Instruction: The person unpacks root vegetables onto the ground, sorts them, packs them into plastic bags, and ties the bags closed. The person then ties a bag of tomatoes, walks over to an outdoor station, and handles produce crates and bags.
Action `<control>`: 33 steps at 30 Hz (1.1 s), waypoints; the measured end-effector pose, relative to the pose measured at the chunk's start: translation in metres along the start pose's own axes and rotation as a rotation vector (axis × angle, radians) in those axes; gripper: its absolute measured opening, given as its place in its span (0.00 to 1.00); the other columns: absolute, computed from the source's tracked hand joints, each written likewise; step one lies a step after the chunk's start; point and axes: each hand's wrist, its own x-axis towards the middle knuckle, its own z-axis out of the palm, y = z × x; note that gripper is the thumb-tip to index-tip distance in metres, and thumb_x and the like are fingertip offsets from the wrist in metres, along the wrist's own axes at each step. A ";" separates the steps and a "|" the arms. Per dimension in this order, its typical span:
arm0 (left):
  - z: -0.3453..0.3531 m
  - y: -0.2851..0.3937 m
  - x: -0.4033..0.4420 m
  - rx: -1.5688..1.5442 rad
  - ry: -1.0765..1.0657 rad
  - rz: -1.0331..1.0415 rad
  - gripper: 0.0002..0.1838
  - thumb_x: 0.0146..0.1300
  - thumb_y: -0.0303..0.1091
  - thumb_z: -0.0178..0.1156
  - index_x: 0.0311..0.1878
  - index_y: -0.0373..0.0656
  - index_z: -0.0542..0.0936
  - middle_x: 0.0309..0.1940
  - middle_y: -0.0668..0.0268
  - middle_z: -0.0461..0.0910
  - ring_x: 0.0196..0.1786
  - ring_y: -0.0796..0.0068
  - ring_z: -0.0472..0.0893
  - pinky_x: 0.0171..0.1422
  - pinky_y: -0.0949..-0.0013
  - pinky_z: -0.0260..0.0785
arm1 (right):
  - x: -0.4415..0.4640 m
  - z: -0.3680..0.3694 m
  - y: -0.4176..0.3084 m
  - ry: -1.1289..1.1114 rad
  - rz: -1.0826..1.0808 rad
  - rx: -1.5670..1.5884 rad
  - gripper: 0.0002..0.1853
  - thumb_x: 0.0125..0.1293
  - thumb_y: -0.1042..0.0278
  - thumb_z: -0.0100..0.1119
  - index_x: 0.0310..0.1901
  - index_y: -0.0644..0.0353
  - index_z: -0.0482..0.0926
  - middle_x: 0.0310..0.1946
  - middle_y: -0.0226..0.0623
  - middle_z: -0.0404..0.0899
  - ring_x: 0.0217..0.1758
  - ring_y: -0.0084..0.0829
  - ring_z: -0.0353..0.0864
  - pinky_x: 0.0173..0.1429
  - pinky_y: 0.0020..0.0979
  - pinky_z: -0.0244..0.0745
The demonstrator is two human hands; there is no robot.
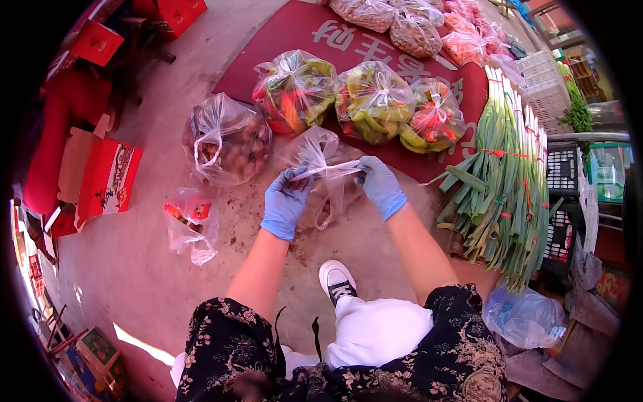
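My left hand [287, 201], in a blue glove, pinches one side of a clear plastic bag [320, 144]. On the other side my right hand [380, 186], also blue-gloved, grips the stretched plastic strip running between both hands. The bag's handle loop hangs below the strip. What the bag holds, if anything, I cannot make out. Left of it sits a knotted bag of dark round produce [228, 144]. Just beyond my hands stand tied bags of red and green peppers [295, 94], green peppers [375, 104] and more mixed peppers [432, 120].
A red mat [268, 40] carries white lettering. Bundled leeks [502, 181] lie on the right beside black crates [561, 171]. A small bag [193, 224] and a red box [110, 177] stand at left. A person in red [50, 147] is at the far left.
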 end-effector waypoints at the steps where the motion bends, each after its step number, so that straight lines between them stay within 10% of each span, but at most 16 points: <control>1: -0.013 0.000 0.005 -0.117 -0.073 0.015 0.09 0.63 0.32 0.48 0.33 0.39 0.76 0.28 0.63 0.75 0.32 0.69 0.74 0.51 0.62 0.71 | -0.001 0.003 -0.002 -0.081 0.127 0.182 0.05 0.58 0.62 0.59 0.28 0.50 0.77 0.23 0.26 0.75 0.28 0.22 0.75 0.28 0.24 0.67; 4: -0.021 0.003 0.006 -0.118 -0.050 -0.026 0.13 0.64 0.37 0.48 0.24 0.44 0.70 0.14 0.73 0.63 0.18 0.77 0.64 0.35 0.73 0.65 | 0.018 -0.011 0.000 -0.325 0.266 -0.126 0.08 0.56 0.59 0.60 0.28 0.52 0.79 0.20 0.26 0.76 0.24 0.24 0.74 0.28 0.25 0.66; 7: -0.040 0.029 0.016 0.343 0.014 -0.080 0.13 0.62 0.39 0.50 0.21 0.48 0.69 0.11 0.76 0.61 0.14 0.80 0.60 0.25 0.76 0.56 | 0.006 0.015 -0.016 -0.279 -0.164 -1.443 0.19 0.51 0.51 0.63 0.24 0.62 0.79 0.20 0.35 0.78 0.22 0.30 0.74 0.31 0.29 0.68; 10: -0.044 0.045 0.033 0.702 0.210 0.017 0.16 0.61 0.40 0.50 0.18 0.50 0.67 0.08 0.76 0.57 0.11 0.80 0.54 0.21 0.73 0.50 | 0.039 -0.003 0.002 -0.027 -0.352 -1.179 0.17 0.52 0.53 0.60 0.25 0.62 0.79 0.17 0.36 0.75 0.20 0.30 0.73 0.28 0.30 0.69; 16: -0.059 0.023 0.023 0.303 0.256 -0.070 0.14 0.58 0.38 0.48 0.18 0.48 0.65 0.07 0.77 0.54 0.11 0.79 0.50 0.21 0.72 0.49 | 0.059 -0.048 0.015 0.185 0.257 -0.584 0.10 0.54 0.62 0.55 0.30 0.60 0.81 0.14 0.30 0.70 0.15 0.28 0.70 0.21 0.31 0.68; 19: -0.010 0.027 -0.012 0.355 -0.059 -0.162 0.24 0.57 0.30 0.47 0.59 0.40 0.68 0.36 0.62 0.78 0.34 0.75 0.78 0.40 0.69 0.74 | 0.018 -0.023 -0.007 -0.130 0.344 -0.126 0.10 0.59 0.64 0.49 0.34 0.60 0.77 0.16 0.31 0.72 0.14 0.29 0.71 0.20 0.33 0.72; 22: 0.010 0.024 -0.025 0.908 -0.315 -0.343 0.36 0.58 0.25 0.50 0.71 0.48 0.51 0.50 0.62 0.74 0.48 0.72 0.77 0.55 0.68 0.72 | -0.039 0.012 -0.012 -0.350 0.467 -0.204 0.11 0.62 0.63 0.46 0.38 0.61 0.74 0.17 0.32 0.74 0.17 0.32 0.76 0.22 0.35 0.76; 29: 0.013 -0.013 -0.016 1.479 -0.292 -0.088 0.20 0.51 0.26 0.61 0.50 0.41 0.76 0.33 0.72 0.77 0.34 0.82 0.73 0.38 0.76 0.69 | -0.033 0.027 0.001 -0.571 0.433 -0.391 0.16 0.64 0.56 0.50 0.42 0.62 0.74 0.24 0.33 0.77 0.24 0.31 0.80 0.29 0.31 0.78; 33: -0.004 -0.007 -0.012 1.338 -0.088 0.029 0.12 0.53 0.29 0.61 0.41 0.39 0.77 0.30 0.66 0.78 0.32 0.80 0.76 0.39 0.75 0.71 | -0.041 0.034 -0.015 -0.184 0.399 -0.505 0.15 0.63 0.56 0.52 0.41 0.60 0.76 0.29 0.35 0.80 0.27 0.31 0.81 0.29 0.27 0.77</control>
